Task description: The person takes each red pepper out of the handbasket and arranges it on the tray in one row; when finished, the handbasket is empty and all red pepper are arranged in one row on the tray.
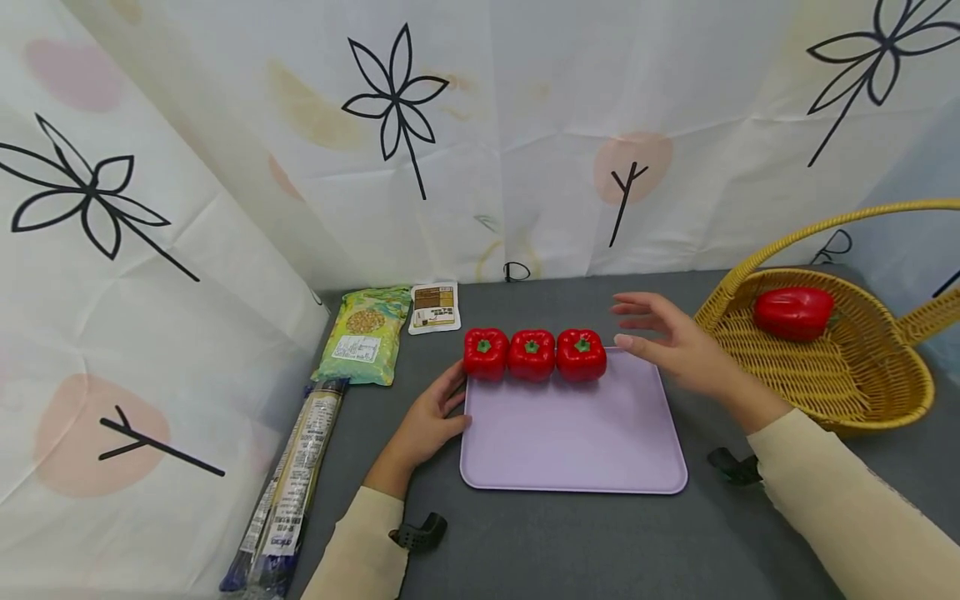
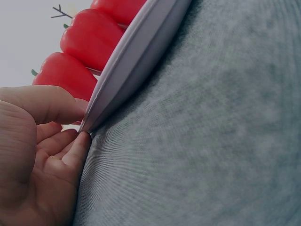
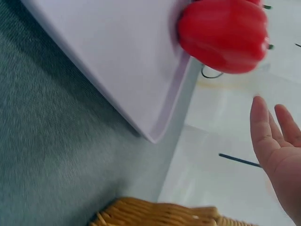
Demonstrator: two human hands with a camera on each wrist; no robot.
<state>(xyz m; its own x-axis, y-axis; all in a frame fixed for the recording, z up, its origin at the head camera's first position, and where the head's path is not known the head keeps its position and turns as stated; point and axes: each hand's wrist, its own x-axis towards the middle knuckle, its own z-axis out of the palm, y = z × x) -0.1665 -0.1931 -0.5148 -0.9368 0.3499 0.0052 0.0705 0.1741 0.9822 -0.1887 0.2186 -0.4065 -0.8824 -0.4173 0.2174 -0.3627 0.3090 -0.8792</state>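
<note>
In the head view, three red bell peppers [image 1: 532, 356] with green stems stand in a row along the back of a light purple tray [image 1: 573, 442]. My left hand [image 1: 429, 419] holds the tray's left edge, next to the leftmost pepper. In the left wrist view, the thumb [image 2: 56, 104] lies at the rim and the other fingertips are just below it. Near the tray's back right corner, my right hand [image 1: 675, 343] hovers with its fingers extended and nothing in it. The right wrist view shows this hand [image 3: 282, 150] apart from the nearest pepper [image 3: 223, 35].
A yellow wicker basket [image 1: 911, 375] with a tall handle stands at the right, holding one red bell pepper [image 1: 793, 313]. To the left lie a green food bag [image 1: 367, 333], a small white packet [image 1: 435, 307] and long clear-wrapped packages [image 1: 288, 492]. Patterned cloth [image 1: 525, 167] hangs behind the grey table.
</note>
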